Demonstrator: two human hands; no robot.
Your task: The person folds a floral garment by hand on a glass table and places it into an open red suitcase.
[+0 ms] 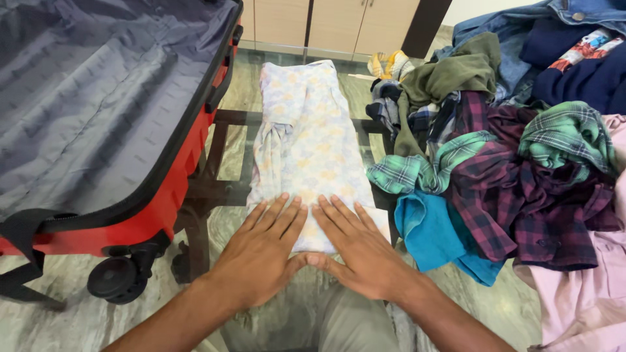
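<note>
A pale floral garment [306,137], folded into a long strip, lies on a glass-topped table [222,189]. My left hand [264,251] and my right hand [355,251] both press flat on its near end, fingers spread, thumbs almost touching. Neither hand grips anything. To the left an open red suitcase [176,176] with a grey lining [98,98] stands empty.
A heap of clothes covers the right side: a dark plaid shirt [521,195], green plaid shirts [567,133], a teal garment [433,238], an olive top [456,68], denim [521,26] and a pink garment [580,293]. The suitcase wheel [117,277] hangs near my left forearm. Wooden cabinets [332,23] stand behind.
</note>
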